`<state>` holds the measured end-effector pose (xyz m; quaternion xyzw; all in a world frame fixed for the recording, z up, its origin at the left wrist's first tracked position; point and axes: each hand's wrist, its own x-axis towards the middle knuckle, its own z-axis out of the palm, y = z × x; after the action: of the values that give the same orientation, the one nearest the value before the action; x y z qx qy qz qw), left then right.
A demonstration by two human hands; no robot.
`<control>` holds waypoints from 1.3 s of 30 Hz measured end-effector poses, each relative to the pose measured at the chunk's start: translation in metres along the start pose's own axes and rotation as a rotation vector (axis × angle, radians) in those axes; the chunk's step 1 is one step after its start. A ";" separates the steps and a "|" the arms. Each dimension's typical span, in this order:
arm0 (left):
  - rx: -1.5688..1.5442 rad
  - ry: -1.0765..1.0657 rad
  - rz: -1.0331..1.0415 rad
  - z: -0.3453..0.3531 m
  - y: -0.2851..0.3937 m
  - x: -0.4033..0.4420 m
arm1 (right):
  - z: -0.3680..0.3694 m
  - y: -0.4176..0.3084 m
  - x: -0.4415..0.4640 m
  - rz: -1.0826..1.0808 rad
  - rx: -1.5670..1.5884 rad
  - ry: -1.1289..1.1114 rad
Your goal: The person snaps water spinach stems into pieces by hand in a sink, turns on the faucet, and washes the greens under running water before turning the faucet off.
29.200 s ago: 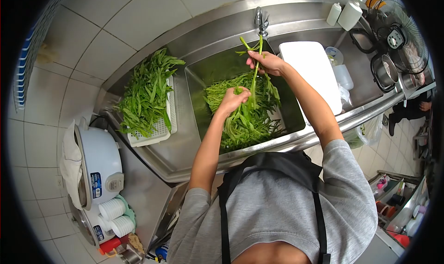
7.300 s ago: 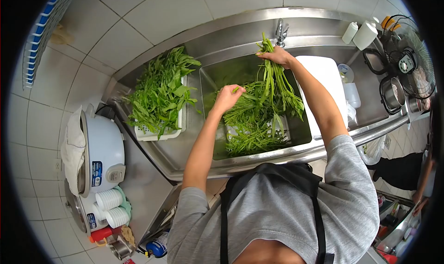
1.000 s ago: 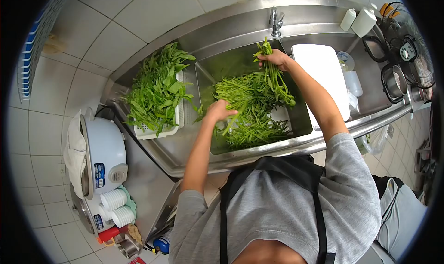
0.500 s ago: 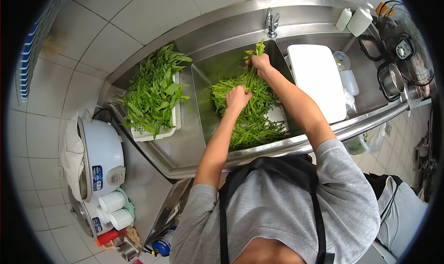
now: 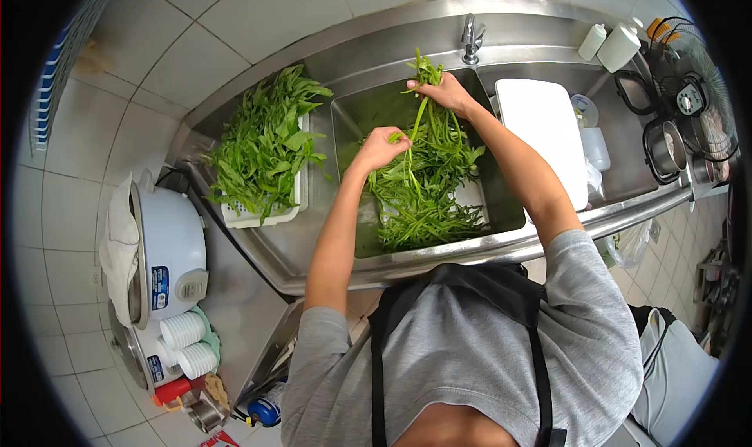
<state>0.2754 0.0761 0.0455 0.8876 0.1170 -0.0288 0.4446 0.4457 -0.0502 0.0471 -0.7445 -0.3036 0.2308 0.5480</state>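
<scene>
Over the back of the sink basin [image 5: 352,142], my right hand [image 5: 443,93] grips a bunch of long green stems [image 5: 427,71]. My left hand [image 5: 381,148] is at the basin's left half, its fingers closed on a thin green stem that runs up toward the bunch. Below both hands lies a pile of leafy greens [image 5: 431,220], partly on a white basket whose edge shows through. To the left, another heap of greens [image 5: 270,149] covers most of a white perforated tray [image 5: 301,185].
A faucet [image 5: 471,40] stands behind the basin. Right of it are a white board [image 5: 540,142], plastic containers [image 5: 595,148], bottles [image 5: 619,48], a pot [image 5: 666,149] and a fan [image 5: 697,95]. A rice cooker [image 5: 174,247] and stacked cups [image 5: 184,331] are at left. Another person's clothing [image 5: 670,369] shows lower right.
My left hand has moved up and left, away from my right hand, and a stem now stretches between them. My right hand has risen slightly with the bunch.
</scene>
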 end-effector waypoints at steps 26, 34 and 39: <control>0.493 0.435 -0.179 0.036 0.004 -0.001 | 0.003 0.019 0.034 0.298 -0.215 0.472; 0.211 0.368 -0.166 0.037 0.004 0.003 | -0.003 0.010 0.028 0.324 -0.148 0.484; -0.007 0.457 -0.100 0.042 -0.004 0.004 | -0.005 0.014 0.023 0.312 0.036 0.435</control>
<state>0.2801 0.0457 0.0162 0.8625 0.2587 0.1514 0.4077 0.4685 -0.0407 0.0348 -0.8045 -0.0561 0.1522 0.5714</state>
